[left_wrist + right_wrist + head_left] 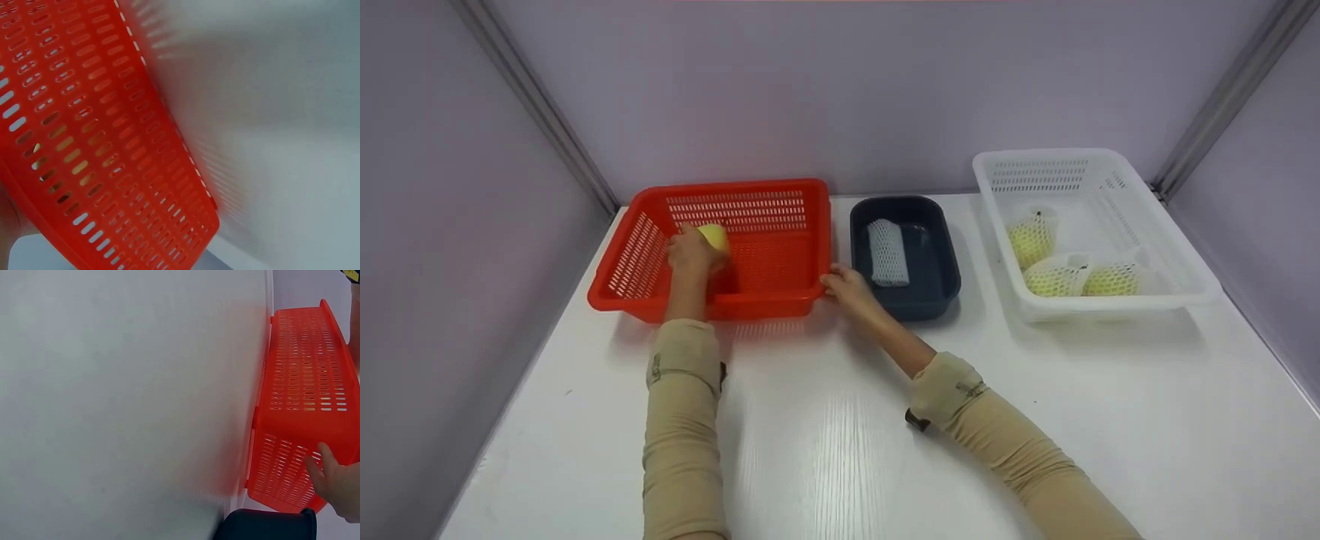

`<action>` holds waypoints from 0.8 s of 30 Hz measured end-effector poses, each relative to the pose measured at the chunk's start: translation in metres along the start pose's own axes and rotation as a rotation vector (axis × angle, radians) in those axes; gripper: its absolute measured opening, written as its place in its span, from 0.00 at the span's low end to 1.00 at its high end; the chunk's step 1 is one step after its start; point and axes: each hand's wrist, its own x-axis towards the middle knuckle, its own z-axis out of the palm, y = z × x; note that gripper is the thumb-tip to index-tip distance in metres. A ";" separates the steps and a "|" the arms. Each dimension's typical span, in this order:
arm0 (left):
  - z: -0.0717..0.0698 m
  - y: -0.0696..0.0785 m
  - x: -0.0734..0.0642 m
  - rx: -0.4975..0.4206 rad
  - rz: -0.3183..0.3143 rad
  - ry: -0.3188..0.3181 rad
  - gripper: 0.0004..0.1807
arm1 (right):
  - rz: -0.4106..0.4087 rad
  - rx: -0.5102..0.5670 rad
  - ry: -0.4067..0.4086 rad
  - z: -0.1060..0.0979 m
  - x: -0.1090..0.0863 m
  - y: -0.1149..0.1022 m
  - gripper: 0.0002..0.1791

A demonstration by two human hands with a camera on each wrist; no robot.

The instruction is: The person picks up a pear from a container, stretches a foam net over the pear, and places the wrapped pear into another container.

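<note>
My left hand (690,251) reaches over the near rim into a red basket (772,292) and holds a round yellow fruit (713,236) close above its floor. The left wrist view shows the slotted side wall of the red basket (124,129), which hides most of that hand. At the basket's right end is my right hand (849,287), fingertips against the outside just below the rim. In the right wrist view the right hand (337,486) has its thumb and a finger extended beside the slotted wall.
A dark blue bin (926,289) stands right of the red basket, with a white foam net sleeve (889,253) inside. Farther right, a white basket (1177,281) contains three netted yellow fruits (1031,244). Walls border the white table (825,450) at the back and sides.
</note>
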 end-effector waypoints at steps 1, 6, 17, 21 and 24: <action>0.000 0.002 -0.001 -0.012 -0.001 0.007 0.49 | -0.001 0.003 -0.004 0.000 0.000 0.000 0.13; 0.001 0.010 -0.007 -0.062 0.005 0.041 0.49 | 0.000 -0.003 -0.010 -0.001 0.000 0.000 0.15; 0.009 0.027 -0.023 -0.189 0.047 0.126 0.45 | -0.004 0.041 0.039 0.003 0.001 0.000 0.23; 0.012 0.031 -0.032 -0.211 0.091 0.142 0.42 | -0.008 0.055 0.043 0.003 0.000 0.000 0.22; 0.014 0.034 -0.036 -0.219 0.105 0.135 0.43 | 0.002 0.053 0.049 0.003 0.000 -0.002 0.23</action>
